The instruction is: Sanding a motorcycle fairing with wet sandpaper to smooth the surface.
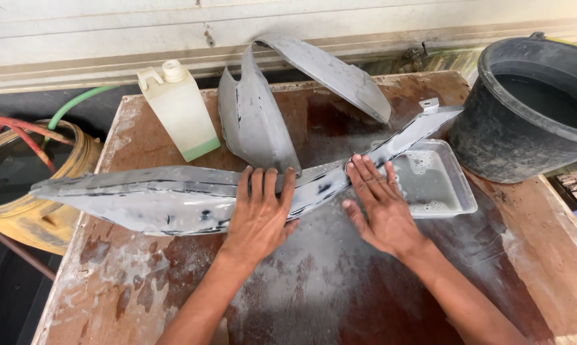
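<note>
Left fingers (263, 182) lie flat, spread a little, pressed on the long grey panel (173, 198) near its middle; nothing gripped. Right fingers (371, 172) also flat and splayed, tips on the panel's narrow right stretch, palm on the wet tabletop (314, 287). Step looks like wet rubbing of the primed panel; any next stroke calls for even pressure along its length. Left hand (257, 214) and right hand (381, 207) both palm-down, forearms angling in from below. Panel lies crosswise, right end over a soapy tray (458, 191). Nearby: second panel (256, 121), jug (179, 112), bucket (525, 108).
</note>
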